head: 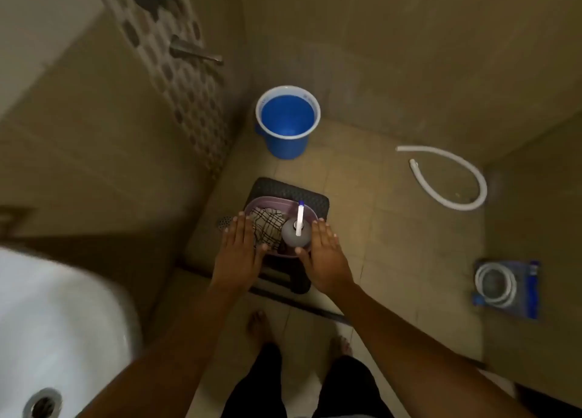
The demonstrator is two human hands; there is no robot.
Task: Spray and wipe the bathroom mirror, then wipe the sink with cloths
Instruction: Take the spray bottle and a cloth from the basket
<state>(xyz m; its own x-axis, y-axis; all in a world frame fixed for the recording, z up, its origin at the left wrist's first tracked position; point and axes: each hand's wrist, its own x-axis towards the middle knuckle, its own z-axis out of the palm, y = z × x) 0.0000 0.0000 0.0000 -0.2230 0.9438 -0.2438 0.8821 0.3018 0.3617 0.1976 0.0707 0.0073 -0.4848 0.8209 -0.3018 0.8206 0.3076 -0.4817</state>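
Both forearms reach to the basin (277, 201) on the stool (293, 188): left hand (240, 245) and right hand (324, 250), fingers straight, flank it; lift level, keeping spray bottle (295, 235) and cloths (267, 225) inside.

Tiled floor (393, 228), stool (315, 202), bucket (286, 147), hose (453, 181)

Bare forearms, black trousers (267, 386), bare feet (256, 324).
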